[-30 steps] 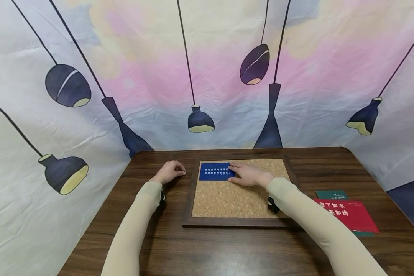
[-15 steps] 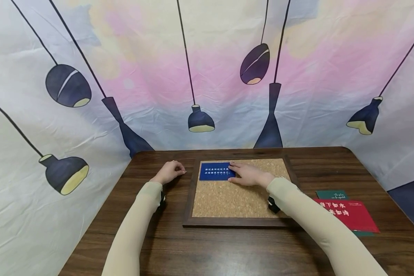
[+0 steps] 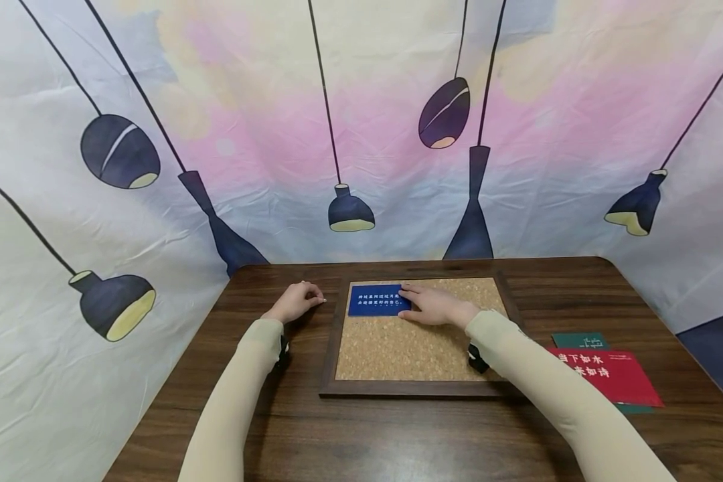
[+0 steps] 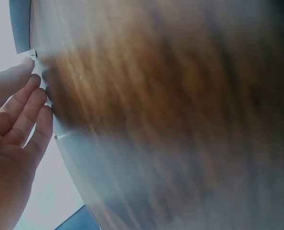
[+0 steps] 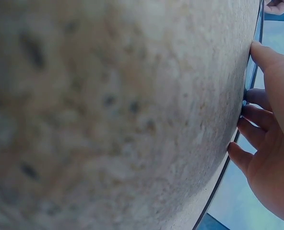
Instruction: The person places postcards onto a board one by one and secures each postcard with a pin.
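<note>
A dark-framed cork board [image 3: 397, 348] lies on the table. On its upper left part is a blue card [image 3: 376, 300] with two lines of white characters. My right hand [image 3: 432, 305] rests on the card's right end with its fingers spread, pressing it against the cork; in the right wrist view the fingertips [image 5: 242, 120] meet the board's surface. To the left of the board, my left hand [image 3: 294, 301] is low over the table, fingers bent. A small pale thing [image 4: 31, 53] shows at its thumb tip; its kind is too small to make out.
A red card [image 3: 629, 378] with white characters overlaps green cards [image 3: 578, 341] at the table's right, partly behind the right sleeve [image 3: 548, 388]. The wooden table [image 3: 361, 435] ends at a fabric backdrop [image 3: 391, 134] printed with hanging lamps.
Almost nothing moves. The left fingertips shift very slightly to the right and a pale spot shows there; the right hand and the blue card stay in place.
</note>
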Demonstrator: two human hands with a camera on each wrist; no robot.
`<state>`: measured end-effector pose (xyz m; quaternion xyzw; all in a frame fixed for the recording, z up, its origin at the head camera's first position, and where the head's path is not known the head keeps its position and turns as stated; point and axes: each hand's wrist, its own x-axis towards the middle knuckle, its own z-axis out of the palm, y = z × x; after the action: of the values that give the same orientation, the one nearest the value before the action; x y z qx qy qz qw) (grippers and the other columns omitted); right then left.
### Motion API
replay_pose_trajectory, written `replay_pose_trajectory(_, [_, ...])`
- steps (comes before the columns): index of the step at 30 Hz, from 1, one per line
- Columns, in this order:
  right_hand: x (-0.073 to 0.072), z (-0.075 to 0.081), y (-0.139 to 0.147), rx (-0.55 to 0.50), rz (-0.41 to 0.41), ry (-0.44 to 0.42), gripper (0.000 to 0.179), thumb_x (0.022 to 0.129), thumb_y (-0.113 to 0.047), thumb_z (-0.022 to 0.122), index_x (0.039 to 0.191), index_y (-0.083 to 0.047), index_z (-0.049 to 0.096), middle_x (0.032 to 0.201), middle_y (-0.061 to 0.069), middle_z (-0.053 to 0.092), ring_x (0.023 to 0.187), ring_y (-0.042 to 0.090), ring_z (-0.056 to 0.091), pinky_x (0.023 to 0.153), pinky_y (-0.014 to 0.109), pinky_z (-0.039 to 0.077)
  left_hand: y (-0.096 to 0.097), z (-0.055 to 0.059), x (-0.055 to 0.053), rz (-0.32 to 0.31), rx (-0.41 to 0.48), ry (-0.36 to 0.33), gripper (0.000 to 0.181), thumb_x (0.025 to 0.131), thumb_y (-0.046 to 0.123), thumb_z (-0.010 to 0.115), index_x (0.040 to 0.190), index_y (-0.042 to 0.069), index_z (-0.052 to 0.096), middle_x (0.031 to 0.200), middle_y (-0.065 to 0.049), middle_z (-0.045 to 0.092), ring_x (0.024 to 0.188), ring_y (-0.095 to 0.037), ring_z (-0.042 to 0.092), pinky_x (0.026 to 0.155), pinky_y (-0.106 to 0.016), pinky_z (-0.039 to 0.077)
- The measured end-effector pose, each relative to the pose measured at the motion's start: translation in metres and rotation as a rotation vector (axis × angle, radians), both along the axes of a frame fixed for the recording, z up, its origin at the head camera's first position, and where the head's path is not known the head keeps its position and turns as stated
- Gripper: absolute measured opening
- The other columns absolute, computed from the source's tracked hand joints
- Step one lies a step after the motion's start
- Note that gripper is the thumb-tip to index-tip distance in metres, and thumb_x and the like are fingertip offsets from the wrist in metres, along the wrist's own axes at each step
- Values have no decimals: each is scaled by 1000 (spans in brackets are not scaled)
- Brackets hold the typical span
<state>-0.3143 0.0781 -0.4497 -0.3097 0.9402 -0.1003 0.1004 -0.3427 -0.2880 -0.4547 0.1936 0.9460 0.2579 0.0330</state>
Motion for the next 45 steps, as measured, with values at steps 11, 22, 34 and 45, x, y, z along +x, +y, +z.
replay_pose_trajectory(11, [-1,-1,-2,9,-6,5,72,103,-53,50,157,-7,36,164,13,27,144,34,38,114,49,35,-2,-1,0,39,27,-29,12,104,13,58,106,7,69,106,-8,67,98,-25,63,87,-45,52])
replay_pose_trajectory(22, [-1,-1,-2,9,-9,2,72,103,-53,49,157,-7,35,164,13,26,145,34,37,115,49,34,3,12,-2,31,76,-38,17,106,14,54,111,4,66,106,-12,66,85,-24,58,76,-40,49])
replay_pose_trajectory(34, [-1,-1,-1,1,4,5,72,103,-52,50,157,-6,35,164,14,25,146,34,34,115,49,33,19,26,-9,55,138,-54,26,107,22,52,117,1,63,105,-17,63,77,-23,50,70,-38,43])
replay_pose_trajectory(45, [-1,0,-1,4,-1,2,72,103,-52,50,157,-6,35,164,14,25,146,34,35,115,49,33,53,34,-9,39,176,-113,26,109,24,48,119,4,61,97,-16,58,74,-22,48,69,-38,42])
